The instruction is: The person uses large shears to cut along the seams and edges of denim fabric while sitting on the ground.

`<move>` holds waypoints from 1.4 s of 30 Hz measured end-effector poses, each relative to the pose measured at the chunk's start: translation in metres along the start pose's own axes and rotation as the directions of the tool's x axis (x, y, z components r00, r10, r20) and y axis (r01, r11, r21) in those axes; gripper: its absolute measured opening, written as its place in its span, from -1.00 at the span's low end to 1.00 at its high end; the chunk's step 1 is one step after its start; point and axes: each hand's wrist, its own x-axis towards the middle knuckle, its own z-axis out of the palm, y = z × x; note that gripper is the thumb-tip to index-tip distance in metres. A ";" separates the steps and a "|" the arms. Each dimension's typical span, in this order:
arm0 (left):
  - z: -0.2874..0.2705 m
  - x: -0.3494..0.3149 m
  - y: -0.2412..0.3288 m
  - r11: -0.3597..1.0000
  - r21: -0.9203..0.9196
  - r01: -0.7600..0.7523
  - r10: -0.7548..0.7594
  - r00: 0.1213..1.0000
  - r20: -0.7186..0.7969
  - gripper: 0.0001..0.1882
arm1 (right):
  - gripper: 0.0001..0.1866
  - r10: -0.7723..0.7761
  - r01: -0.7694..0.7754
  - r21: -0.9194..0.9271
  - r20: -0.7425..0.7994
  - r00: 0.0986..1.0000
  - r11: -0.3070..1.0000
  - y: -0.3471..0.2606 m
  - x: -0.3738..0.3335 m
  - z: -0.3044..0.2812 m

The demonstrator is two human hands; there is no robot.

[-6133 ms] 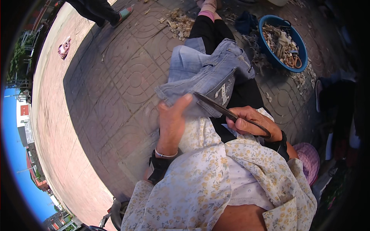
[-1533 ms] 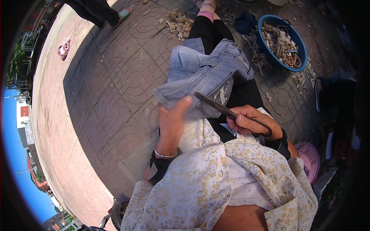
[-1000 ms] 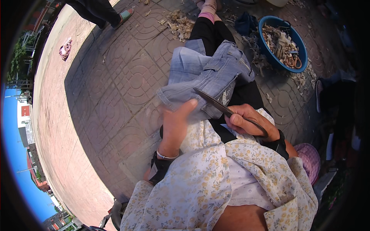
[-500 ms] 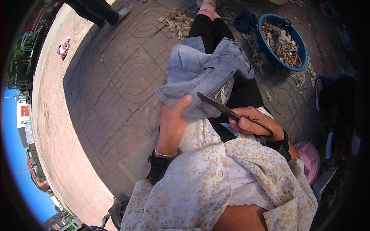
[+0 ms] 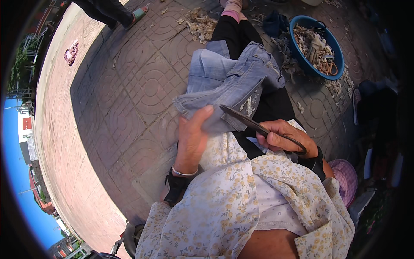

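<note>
Light blue denim jeans [image 5: 224, 84] lie across my outstretched legs, with a white decorated patch on the near part. My left hand [image 5: 192, 134] grips the near left edge of the denim, thumb on top and the other fingers hidden beneath the cloth. In my right hand [image 5: 288, 137] is a pair of dark metal scissors [image 5: 246, 119], my fingers closed round the handles. The blades point up and to the left and lie over the denim, a little right of my left thumb. They look closed together, though the lower blade may be hidden.
A blue basin [image 5: 294, 52] full of pale scraps stands beyond my legs at the right. More scraps [image 5: 200, 26] lie on the paved ground. Another person's legs [image 5: 105, 13] show at the upper left. A pink checked hat [image 5: 344, 181] is by my right elbow.
Almost nothing differs. My left hand has shifted very slightly upward with the denim edge; the scissors and my right hand stay in place.
</note>
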 end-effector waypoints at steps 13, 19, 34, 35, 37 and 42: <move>0.001 -0.001 0.000 1.000 0.028 -0.006 0.006 1.000 -0.020 -0.71 | -0.43 0.008 -0.008 0.004 -0.005 1.000 1.000 0.000 0.000 0.002; -0.006 0.001 -0.003 0.997 0.059 -0.039 0.039 0.999 0.001 -0.70 | -0.43 0.007 -0.007 0.020 0.004 1.000 1.000 0.000 0.000 0.001; 0.003 -0.002 -0.004 1.000 0.010 0.021 -0.020 1.000 -0.024 -0.69 | -0.43 -0.019 0.020 0.041 -0.025 1.000 0.999 0.005 0.004 0.002; 0.003 -0.002 -0.004 0.999 0.041 0.001 -0.001 1.000 -0.009 -0.69 | -0.43 -0.017 0.018 0.035 -0.024 1.000 0.999 0.006 0.004 0.002; 0.002 -0.001 -0.005 0.996 0.091 -0.025 0.025 1.000 0.004 -0.70 | -0.44 -0.042 0.043 0.015 -0.029 0.999 0.999 0.007 0.005 0.002; 0.005 -0.002 -0.004 0.990 0.133 -0.036 0.036 0.999 -0.001 -0.71 | -0.48 -0.100 0.098 -0.037 -0.049 0.994 0.994 0.014 0.009 0.002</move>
